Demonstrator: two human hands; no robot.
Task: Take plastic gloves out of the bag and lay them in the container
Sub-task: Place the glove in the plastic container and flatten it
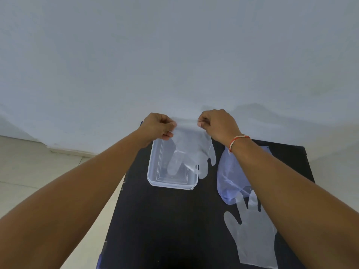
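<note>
Left hand (158,126) and right hand (217,124) pinch the glove (191,150) cuff, fingers hanging toward the container (155,171).

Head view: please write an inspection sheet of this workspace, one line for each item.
Surface: black table, bare at its middle and left.
Job's things: clear container, open, at the table's far side; one glove held by its cuff above it, fingers hanging down, partly over the container's right edge; a second glove lying flat at the near right; bluish bag right of the container, partly under the right arm.
Clutter: nothing seen.
Grippers: left hand and right hand each pinch one corner of the held glove's cuff.
Cables: nothing seen; a red and white thread is on the right wrist.
Surroundings: plain wall behind, light floor at left.
</note>
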